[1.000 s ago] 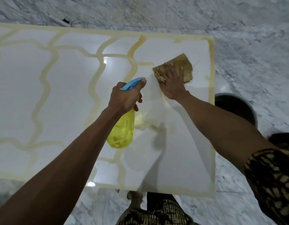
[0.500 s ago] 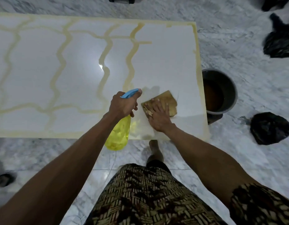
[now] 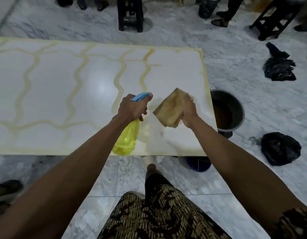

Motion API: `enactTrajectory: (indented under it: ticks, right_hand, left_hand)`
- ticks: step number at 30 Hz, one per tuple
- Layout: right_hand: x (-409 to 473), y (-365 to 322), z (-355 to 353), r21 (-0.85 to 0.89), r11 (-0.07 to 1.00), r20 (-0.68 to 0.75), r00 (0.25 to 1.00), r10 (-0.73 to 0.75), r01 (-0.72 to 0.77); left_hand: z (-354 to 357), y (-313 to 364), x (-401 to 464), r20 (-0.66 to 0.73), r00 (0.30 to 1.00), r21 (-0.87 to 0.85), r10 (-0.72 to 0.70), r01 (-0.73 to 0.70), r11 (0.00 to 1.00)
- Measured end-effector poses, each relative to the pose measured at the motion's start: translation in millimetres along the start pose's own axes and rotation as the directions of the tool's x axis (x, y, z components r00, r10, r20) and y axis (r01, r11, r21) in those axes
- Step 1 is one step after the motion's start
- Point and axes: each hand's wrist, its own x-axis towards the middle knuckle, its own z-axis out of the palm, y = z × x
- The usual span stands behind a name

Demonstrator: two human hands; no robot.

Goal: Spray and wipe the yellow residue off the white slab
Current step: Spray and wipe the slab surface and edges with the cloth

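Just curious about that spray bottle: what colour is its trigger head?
Light blue, atop the yellow spray bottle the left hand grips; the head view shows it.

person, head-camera view. two bare forearms, no sleeves below the elbow, no watch, rings or bands visible. left hand (image 3: 132, 107) and right hand (image 3: 189, 112) bare, ungloved. short sleeve (image 3: 297, 225) at the right upper arm: dark fabric with a tan woven-look batik pattern. lower garment (image 3: 154, 216) in matching print, dark brown with tan hatching and reddish-brown curls. one lower leg (image 3: 152, 171) bare below the cloth; footwear not discernible.
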Motion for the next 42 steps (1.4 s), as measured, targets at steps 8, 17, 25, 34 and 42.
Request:
enactTrajectory:
  ticks: [8, 17, 25, 34, 42]
  right_hand:
    - [103.3, -59.0, 42.6, -0.382, 0.921, -0.086, 0.990, -0.113, 0.072]
    - [307.6, -152.5, 138.1, -0.855, 0.338, 0.160, 0.819, -0.551, 0.394]
    - [381.1, -59.4, 198.4, -0.967, -0.023, 0.248, 0.916, -0.316, 0.254]
    - [319.8, -27.3, 180.1, -0.945, -0.091, 0.328, 0.900, -0.288, 0.315]
    - [195.7, 44.9, 156.9, -0.953, -0.048, 0.302, 0.933, -0.194, 0.298]
  left_hand:
    - [-10.4, 40.0, 81.8, 0.018, 1.000, -0.077, -0.005, 0.006, 0.997]
    - [-41.8, 66.5, 216.4, -0.062, 0.998, -0.018, -0.009, 0.008, 1.000]
    - [-67.3, 42.7, 272.2, -0.109, 0.993, -0.054, -0.046, 0.040, 0.998]
    - [-75.3, 19.9, 241.3, -0.077, 0.994, 0.037, -0.076, 0.079, 0.996]
    - [-73.6, -8.1, 166.0, -0.004, 0.998, 0.035, -0.067, 0.067, 0.997]
